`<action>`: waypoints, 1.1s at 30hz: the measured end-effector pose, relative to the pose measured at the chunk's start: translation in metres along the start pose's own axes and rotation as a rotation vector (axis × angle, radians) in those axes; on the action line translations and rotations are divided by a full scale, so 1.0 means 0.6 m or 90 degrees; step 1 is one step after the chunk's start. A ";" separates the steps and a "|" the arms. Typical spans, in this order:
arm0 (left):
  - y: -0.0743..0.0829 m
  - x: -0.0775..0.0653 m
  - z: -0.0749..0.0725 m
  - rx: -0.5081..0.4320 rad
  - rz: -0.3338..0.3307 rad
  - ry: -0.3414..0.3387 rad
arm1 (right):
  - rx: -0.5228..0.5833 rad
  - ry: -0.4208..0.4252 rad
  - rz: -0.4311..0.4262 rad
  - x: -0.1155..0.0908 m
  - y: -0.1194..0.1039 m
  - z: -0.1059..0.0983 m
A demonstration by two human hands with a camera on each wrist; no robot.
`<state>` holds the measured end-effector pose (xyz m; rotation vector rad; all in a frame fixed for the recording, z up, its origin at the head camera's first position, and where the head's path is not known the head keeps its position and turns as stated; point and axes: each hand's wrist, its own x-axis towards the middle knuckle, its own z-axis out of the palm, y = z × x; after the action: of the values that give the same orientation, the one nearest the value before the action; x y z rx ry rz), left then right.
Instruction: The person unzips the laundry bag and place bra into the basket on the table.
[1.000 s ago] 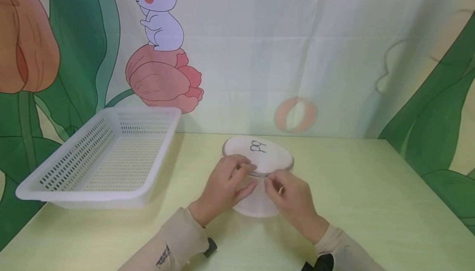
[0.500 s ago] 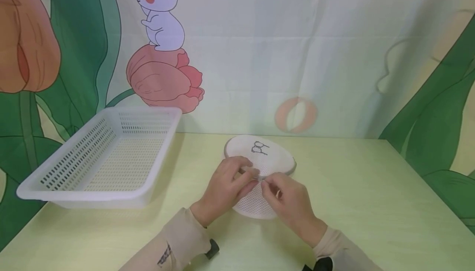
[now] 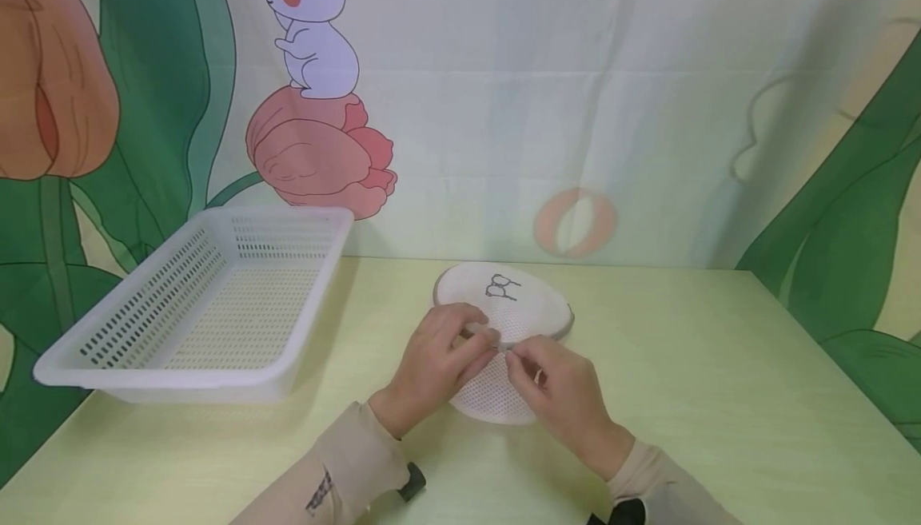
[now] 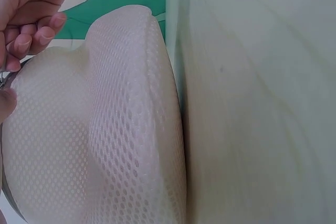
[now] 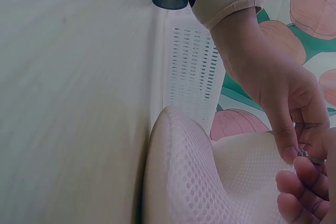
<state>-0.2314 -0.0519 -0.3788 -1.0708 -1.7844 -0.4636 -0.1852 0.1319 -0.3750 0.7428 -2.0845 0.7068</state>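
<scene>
Near the far edge of a smooth, faintly grained matt surface (image 3: 719,365), a mesh bag (image 3: 521,313) is showing rough, honeycombed cloth and a metal-looking zip pull (image 5: 302,153), while by the left edge a basket (image 3: 194,379) is looking smooth and plastic, and beyond the far edge a backdrop (image 3: 489,109) is hanging in creased, matt fabric.

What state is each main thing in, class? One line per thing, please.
Mesh bag, puffed out; open or closed cannot be told
White basket, upright, open-topped
Left hand, pinching at the bag's edge
Right hand, pinching there too
Backdrop, hanging, faintly creased
</scene>
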 end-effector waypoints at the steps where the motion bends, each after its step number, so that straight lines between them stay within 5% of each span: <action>1: 0.000 0.000 0.000 0.001 -0.001 -0.001 | 0.001 0.002 -0.002 0.000 0.000 0.000; 33: -0.005 -0.003 -0.003 0.016 -0.001 0.005 | 0.010 0.029 -0.003 0.005 -0.002 -0.006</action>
<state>-0.2326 -0.0555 -0.3791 -1.0484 -1.7795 -0.4444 -0.1840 0.1326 -0.3702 0.7335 -2.0371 0.7325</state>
